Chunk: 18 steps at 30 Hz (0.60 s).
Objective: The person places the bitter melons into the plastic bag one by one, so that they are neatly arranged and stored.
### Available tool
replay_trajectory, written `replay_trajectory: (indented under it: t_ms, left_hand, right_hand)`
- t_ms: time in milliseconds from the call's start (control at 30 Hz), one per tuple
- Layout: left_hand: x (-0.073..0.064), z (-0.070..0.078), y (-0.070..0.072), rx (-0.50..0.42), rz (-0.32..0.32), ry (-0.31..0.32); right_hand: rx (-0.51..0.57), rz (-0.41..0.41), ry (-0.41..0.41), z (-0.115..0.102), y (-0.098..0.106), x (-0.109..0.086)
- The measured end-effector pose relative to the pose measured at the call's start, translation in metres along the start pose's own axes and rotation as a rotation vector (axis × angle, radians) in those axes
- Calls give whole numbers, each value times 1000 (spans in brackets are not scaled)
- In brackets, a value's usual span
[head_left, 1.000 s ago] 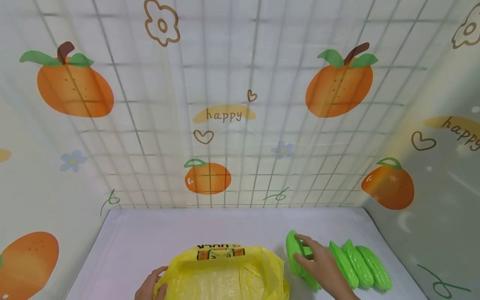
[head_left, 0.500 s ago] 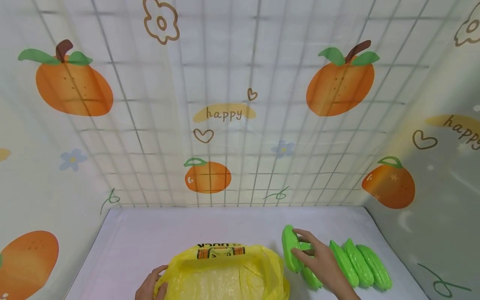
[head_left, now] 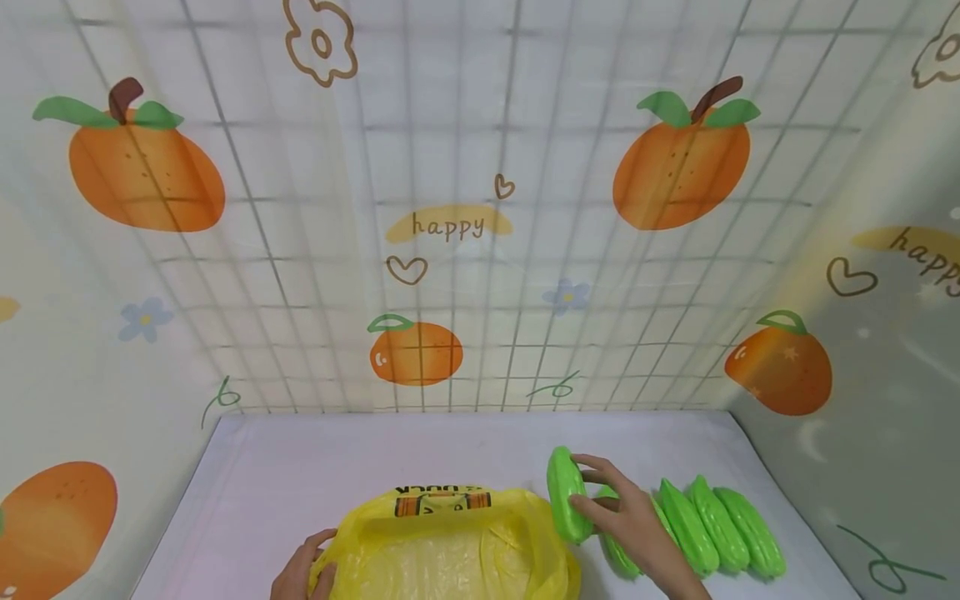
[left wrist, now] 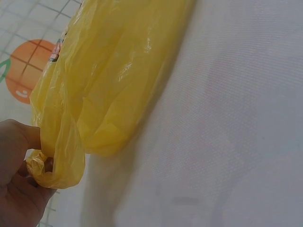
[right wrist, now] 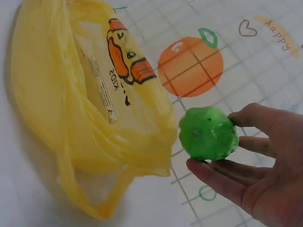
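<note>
1. Orange-printed walls enclose the pale surface.
2. My left hand pinches a yellow bag between its fingers.
3. My right hand pinches a green oblong; more oblongs lie right of its fingers.

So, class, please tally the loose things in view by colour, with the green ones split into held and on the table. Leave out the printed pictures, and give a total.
Yellow bag: 1
Green piece held in the right hand: 1
Green pieces on the table: 5, one showing only as a sliver behind the right hand
Total: 7
</note>
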State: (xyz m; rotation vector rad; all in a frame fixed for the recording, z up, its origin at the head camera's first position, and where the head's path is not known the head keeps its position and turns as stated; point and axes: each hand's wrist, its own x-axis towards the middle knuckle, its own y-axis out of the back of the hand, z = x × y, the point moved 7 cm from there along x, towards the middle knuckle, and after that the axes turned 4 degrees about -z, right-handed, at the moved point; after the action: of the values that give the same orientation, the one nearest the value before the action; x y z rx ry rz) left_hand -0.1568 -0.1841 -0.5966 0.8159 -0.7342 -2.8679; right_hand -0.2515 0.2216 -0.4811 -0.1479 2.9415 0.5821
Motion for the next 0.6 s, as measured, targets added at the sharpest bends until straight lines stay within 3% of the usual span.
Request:
replay_trajectory:
  t_ms: [233, 333, 500, 600]
  left_hand:
    - [19, 18, 11, 78, 38, -251]
    - [20, 17, 12, 54, 13, -254]
    - [21, 11, 9, 5, -29, -193]
    - [20, 19, 14, 68, 34, -300]
  right_hand:
    - [41, -94, 51, -6, -16, -6]
    - [43, -143, 67, -9, -25, -9]
    - [65, -246, 51, -7, -44, -10]
    - [77, -277, 55, -6, -52, -9]
